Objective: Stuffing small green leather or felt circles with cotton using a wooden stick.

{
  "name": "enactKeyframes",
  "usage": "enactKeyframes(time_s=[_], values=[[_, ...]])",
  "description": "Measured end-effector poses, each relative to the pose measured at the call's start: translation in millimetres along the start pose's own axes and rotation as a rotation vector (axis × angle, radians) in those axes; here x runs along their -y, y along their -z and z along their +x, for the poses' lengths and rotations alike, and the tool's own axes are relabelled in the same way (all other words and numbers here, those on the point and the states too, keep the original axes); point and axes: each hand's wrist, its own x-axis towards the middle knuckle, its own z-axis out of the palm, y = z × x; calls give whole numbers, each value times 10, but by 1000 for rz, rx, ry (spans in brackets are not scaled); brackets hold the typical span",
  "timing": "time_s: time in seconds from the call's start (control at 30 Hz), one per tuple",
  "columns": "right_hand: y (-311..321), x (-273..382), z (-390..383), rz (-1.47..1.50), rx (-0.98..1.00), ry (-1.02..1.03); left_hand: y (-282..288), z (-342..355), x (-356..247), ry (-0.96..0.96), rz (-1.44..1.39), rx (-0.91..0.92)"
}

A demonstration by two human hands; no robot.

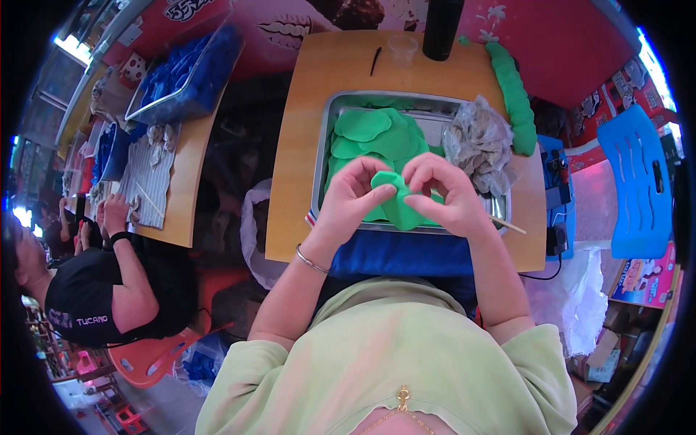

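My left hand [357,190] and my right hand [438,192] pinch a soft green piece [397,210] between thumbs and fingers, its top edge folded or bent. It is held over a metal tray [321,156] that carries overlapping flat green rounded pieces [362,127]. On the tray's right side rests a crumpled clear plastic bag [467,134] with greyish contents. A thin wooden stick [511,225] lies at the tray's lower right corner. A long, bumpy green roll [515,94] runs along the table's [297,87] right edge.
A dark cylinder [439,25], clear cup [402,49] and pen [375,61] stand or lie at the back. Left, a co-worker [87,290] works at another table with blue-filled bins [181,72]. A blue chair [631,181] and white plastic bags [573,304] are right.
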Motion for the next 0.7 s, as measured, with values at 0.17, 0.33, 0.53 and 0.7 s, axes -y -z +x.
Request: enactKeyframes(time_s=[0.17,0.33,0.53,0.7], values=[[74,23,-145,83,22,-213,2,-46,73,95,-273,-2],[250,85,-341,-453,-170,-317,100,-53,53,-18,-286,-25],[623,-121,-917,-1173,-107,-363,133,-61,36,-145,-307,21],[698,-71,-1062,-1131,-197,-276,152,-56,30,-110,-357,50]])
